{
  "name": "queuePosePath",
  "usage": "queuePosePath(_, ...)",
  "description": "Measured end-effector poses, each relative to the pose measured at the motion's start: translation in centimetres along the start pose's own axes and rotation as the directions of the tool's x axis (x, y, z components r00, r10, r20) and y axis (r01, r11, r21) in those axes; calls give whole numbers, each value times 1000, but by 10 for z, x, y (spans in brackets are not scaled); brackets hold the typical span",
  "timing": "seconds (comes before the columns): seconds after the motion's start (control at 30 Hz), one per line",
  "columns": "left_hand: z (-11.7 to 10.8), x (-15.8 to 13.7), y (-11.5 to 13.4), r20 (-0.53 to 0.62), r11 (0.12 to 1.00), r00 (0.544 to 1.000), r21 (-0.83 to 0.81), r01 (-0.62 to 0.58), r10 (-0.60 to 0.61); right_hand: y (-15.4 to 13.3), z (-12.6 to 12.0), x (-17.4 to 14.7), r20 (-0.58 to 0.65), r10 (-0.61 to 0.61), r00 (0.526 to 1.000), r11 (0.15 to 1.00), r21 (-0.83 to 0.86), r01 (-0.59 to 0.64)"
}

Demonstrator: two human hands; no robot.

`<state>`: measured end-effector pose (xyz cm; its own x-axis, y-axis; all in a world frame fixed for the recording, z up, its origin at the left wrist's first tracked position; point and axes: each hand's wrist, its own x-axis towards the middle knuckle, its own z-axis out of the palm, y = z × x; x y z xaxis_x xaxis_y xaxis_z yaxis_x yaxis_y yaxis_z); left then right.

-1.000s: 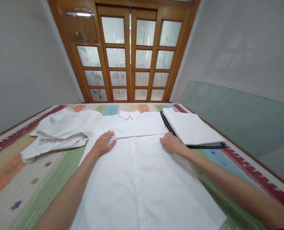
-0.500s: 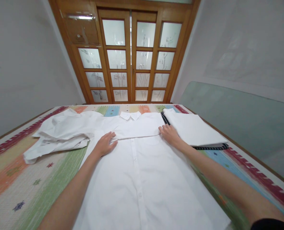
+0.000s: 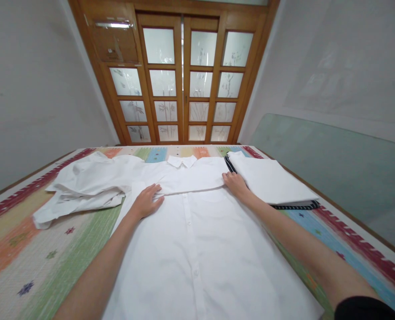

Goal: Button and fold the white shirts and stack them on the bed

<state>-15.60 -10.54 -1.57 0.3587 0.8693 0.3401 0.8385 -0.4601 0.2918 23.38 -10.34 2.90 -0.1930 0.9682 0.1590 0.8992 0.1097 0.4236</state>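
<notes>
A white button-front shirt point(image 3: 171, 253) lies spread flat before me, its button strip running toward me down the middle. Across its far end is a folded white layer with a straight near edge, and a pointed collar point(image 3: 182, 162) shows at the back. My left hand point(image 3: 148, 201) rests flat on the left part of that edge, fingers stretched and thumb apart. At the edge's right end, my right hand point(image 3: 235, 183) has its fingers bent and closed on the cloth; the fingertips are partly hidden.
Rumpled white cloth point(image 3: 94, 178) lies at the left. To the right is a stack of folded white cloth point(image 3: 274, 182) with a black-and-white trimmed edge beneath. A striped, patterned cover point(image 3: 60, 249) lies under everything. Wooden glazed doors point(image 3: 182, 80) stand beyond, with walls on both sides.
Both hands stay at nearly the same places on the shirt. My right forearm has shifted slightly, and more of its black sleeve shows at the lower right.
</notes>
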Motion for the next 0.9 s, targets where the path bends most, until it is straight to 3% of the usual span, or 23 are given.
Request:
queuePosePath(0.3, 2, 0, -3, -17, 1000, 1000, -9, -12, 12, -4, 2, 6, 9, 64, 998, 998, 12, -64)
queuePosePath(0.9, -2, 1, 1, 21, 1000, 1000, -6, -9, 9, 12, 2, -42, -48, -93, 995, 996, -15, 92)
